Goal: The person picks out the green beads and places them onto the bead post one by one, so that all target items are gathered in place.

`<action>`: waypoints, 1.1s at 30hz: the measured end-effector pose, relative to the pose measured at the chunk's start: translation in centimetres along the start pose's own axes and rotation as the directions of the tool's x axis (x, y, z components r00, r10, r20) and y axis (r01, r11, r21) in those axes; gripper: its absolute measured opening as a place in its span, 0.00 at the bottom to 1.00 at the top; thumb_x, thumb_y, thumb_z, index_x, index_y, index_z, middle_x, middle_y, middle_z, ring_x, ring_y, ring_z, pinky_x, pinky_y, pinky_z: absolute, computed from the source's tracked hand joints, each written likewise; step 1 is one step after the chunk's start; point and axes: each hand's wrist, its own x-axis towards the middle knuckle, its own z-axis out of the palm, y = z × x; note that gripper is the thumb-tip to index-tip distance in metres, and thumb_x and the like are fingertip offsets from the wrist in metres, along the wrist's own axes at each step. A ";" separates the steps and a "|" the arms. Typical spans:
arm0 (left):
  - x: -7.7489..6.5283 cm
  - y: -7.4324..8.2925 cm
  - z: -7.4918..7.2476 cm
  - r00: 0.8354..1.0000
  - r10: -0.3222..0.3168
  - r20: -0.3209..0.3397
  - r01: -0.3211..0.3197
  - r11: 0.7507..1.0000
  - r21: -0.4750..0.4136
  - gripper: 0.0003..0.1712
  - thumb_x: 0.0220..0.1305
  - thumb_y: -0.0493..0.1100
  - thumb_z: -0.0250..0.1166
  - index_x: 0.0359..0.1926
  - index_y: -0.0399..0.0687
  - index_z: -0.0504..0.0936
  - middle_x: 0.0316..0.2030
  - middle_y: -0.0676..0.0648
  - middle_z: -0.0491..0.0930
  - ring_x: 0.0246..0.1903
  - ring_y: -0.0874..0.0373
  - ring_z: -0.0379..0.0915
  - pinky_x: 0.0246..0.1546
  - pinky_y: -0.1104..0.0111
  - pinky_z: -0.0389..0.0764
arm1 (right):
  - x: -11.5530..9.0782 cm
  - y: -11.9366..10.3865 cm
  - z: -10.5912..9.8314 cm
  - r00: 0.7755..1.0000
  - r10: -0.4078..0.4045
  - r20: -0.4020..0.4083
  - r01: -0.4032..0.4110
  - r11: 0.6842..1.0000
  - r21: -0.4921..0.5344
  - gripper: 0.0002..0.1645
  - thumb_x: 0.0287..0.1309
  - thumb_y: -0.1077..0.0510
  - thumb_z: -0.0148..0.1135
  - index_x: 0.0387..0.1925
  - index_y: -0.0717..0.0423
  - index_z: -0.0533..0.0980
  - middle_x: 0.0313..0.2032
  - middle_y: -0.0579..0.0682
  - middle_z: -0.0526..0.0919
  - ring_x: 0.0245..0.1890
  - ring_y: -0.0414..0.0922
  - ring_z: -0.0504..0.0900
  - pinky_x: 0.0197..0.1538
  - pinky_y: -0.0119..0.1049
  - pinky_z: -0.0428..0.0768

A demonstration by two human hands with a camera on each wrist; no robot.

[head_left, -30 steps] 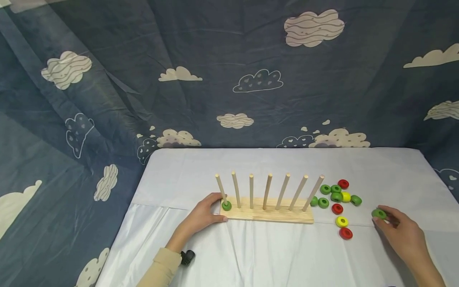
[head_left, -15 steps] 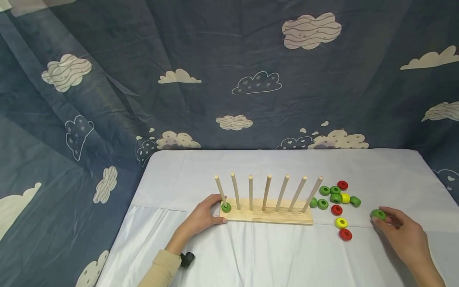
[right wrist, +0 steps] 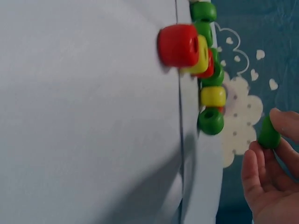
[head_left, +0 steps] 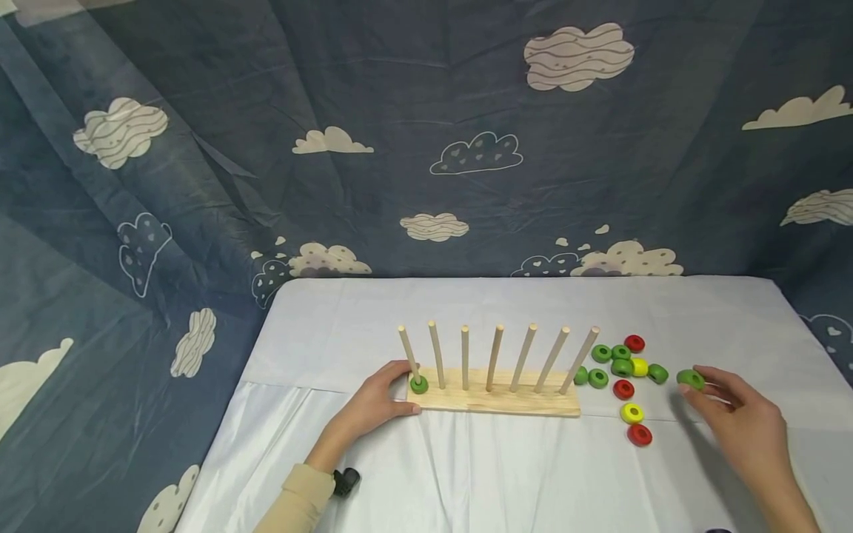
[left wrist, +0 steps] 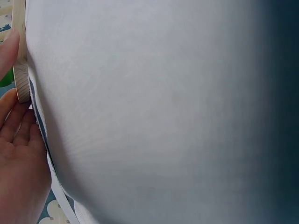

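Observation:
My left hand (head_left: 375,403) grips the left end of a wooden peg board (head_left: 493,404), thumb along the front edge and fingers behind. Several upright pegs rise from it; a green bead (head_left: 418,385) sits at the foot of the leftmost peg. At the right, a second green bead (head_left: 690,380) is pinched between thumb and fingers of my right hand (head_left: 745,418). The right wrist view shows this bead (right wrist: 269,133) held clear of the table. Only part of the board's end (left wrist: 22,77) and the left hand (left wrist: 21,158) appear in the left wrist view.
Loose beads lie between the board and my right hand: several green ones (head_left: 621,368), a yellow bead (head_left: 631,413) in front, and a red bead (head_left: 640,434) nearest me. White cloth (head_left: 506,474) covers the table; a dark cloud-print curtain (head_left: 373,192) hangs behind it.
My right hand has shifted left and slightly farther from me, carrying the green bead closer to the loose beads. My left hand keeps its place on the board.

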 end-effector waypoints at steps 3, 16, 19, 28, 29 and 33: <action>0.0 0.1 -0.1 1.000 0.000 0.002 0.000 1.000 -0.002 0.42 0.49 0.55 0.76 0.65 0.59 0.70 0.64 0.59 0.68 0.69 0.56 0.55 0.69 0.56 0.58 | -0.2 -0.8 0.0 1.000 0.008 -0.018 -0.007 0.999 0.036 0.37 0.61 0.43 0.62 0.68 0.51 0.66 0.59 0.59 0.73 0.45 0.41 0.72 0.29 0.14 0.72; 0.2 0.0 -0.1 1.000 -0.002 0.005 0.002 1.000 0.012 0.43 0.49 0.55 0.75 0.66 0.60 0.69 0.65 0.58 0.67 0.69 0.55 0.55 0.69 0.55 0.58 | -0.8 -4.7 -0.4 0.989 -0.139 -0.050 0.145 0.976 0.159 0.34 0.61 0.45 0.62 0.67 0.45 0.67 0.58 0.53 0.72 0.43 0.28 0.70 0.38 0.09 0.72; 0.2 0.0 -0.1 1.000 0.002 0.010 -0.002 1.000 0.013 0.43 0.49 0.56 0.75 0.66 0.59 0.69 0.65 0.58 0.67 0.69 0.55 0.54 0.69 0.56 0.58 | -0.9 -5.6 -0.4 0.982 -0.183 -0.052 0.189 0.969 0.156 0.33 0.61 0.46 0.63 0.66 0.46 0.68 0.58 0.53 0.72 0.44 0.29 0.70 0.40 0.09 0.71; 0.1 0.0 -0.2 1.000 0.002 0.004 -0.002 1.000 0.014 0.43 0.49 0.56 0.75 0.66 0.58 0.69 0.64 0.56 0.68 0.69 0.54 0.55 0.69 0.55 0.59 | -1.0 -8.0 -0.7 0.952 -0.297 -0.074 0.305 0.942 0.141 0.31 0.61 0.46 0.63 0.64 0.46 0.70 0.57 0.51 0.74 0.46 0.32 0.71 0.48 0.09 0.67; 0.1 0.0 -0.2 1.000 0.002 0.004 -0.002 1.000 0.012 0.43 0.49 0.56 0.75 0.66 0.58 0.69 0.65 0.56 0.68 0.69 0.53 0.55 0.69 0.54 0.59 | -1.0 -8.3 -0.7 0.947 -0.312 -0.079 0.321 0.937 0.141 0.31 0.61 0.47 0.64 0.64 0.46 0.71 0.56 0.50 0.74 0.46 0.33 0.71 0.49 0.09 0.66; 0.1 -0.1 -0.1 1.000 -0.006 0.005 0.006 1.000 0.007 0.43 0.48 0.56 0.76 0.66 0.58 0.69 0.65 0.56 0.68 0.69 0.54 0.55 0.69 0.55 0.58 | -1.3 -9.2 -0.8 0.929 -0.358 -0.088 0.368 0.917 0.156 0.30 0.60 0.49 0.65 0.63 0.45 0.72 0.55 0.49 0.75 0.46 0.32 0.71 0.52 0.10 0.65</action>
